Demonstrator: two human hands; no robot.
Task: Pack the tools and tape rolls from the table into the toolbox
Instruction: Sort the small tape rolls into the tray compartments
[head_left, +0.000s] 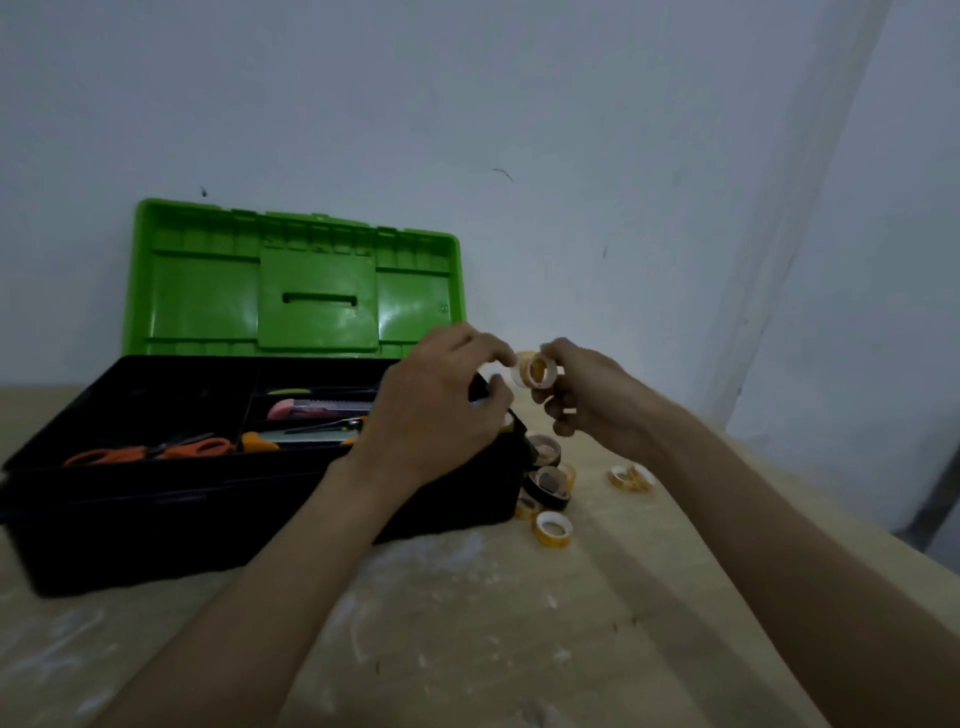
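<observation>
I am holding a small yellow roll (537, 370) in my right hand (587, 400), fingertips pinched on its rim, its open core facing me. My left hand (441, 410) is curling beside it, one finger touching the roll, something dark in the palm that I cannot identify. The roll is hanging just right of the toolbox (156, 519) and above its right end wall, so the box lies leftward and down, nearer my left hand. More rolls (551, 527) are lying against that wall.
</observation>
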